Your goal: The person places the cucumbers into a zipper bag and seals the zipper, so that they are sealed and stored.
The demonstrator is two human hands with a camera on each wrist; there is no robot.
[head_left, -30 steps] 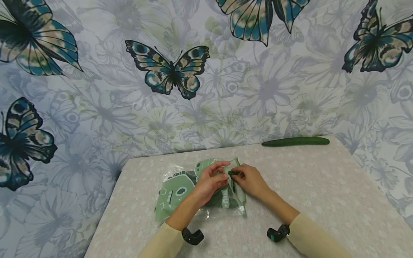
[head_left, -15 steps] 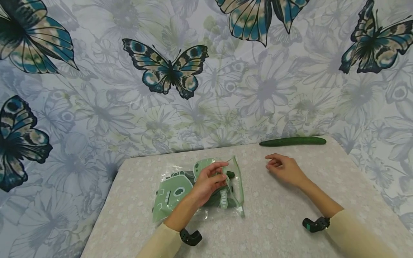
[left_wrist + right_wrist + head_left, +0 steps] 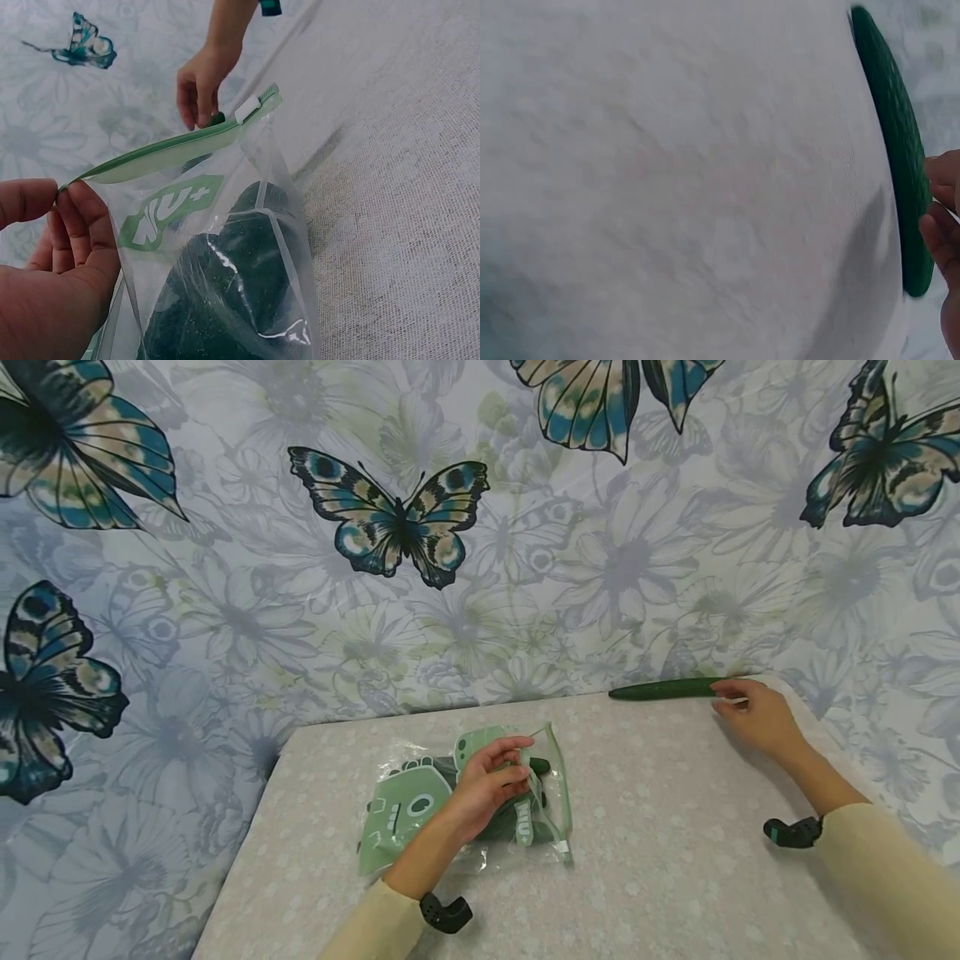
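Observation:
My left hand (image 3: 483, 789) pinches the green top edge of a clear zip bag (image 3: 405, 818) with green cartoon print; thumb and finger meet on that edge in the left wrist view. Inside the bag lie dark green cucumbers (image 3: 232, 270), one with its tip (image 3: 538, 766) showing near the mouth. A white slider (image 3: 247, 109) sits at one end of the zip. At the back right of the table, my right hand (image 3: 761, 718) is at the right end of a long cucumber (image 3: 660, 689). Its loosely bent fingertips (image 3: 931, 229) overlap the cucumber's side; whether they grip is unclear.
A pale patterned cloth covers the table (image 3: 637, 860). Behind its back edge hangs a backdrop (image 3: 622, 560) with butterflies and flowers. Black devices are strapped to both wrists, the right one (image 3: 793, 832) and the left one (image 3: 446, 913).
My right hand has left the bag's mouth and moved right and back to the loose cucumber. The left hand has kept its hold on the bag.

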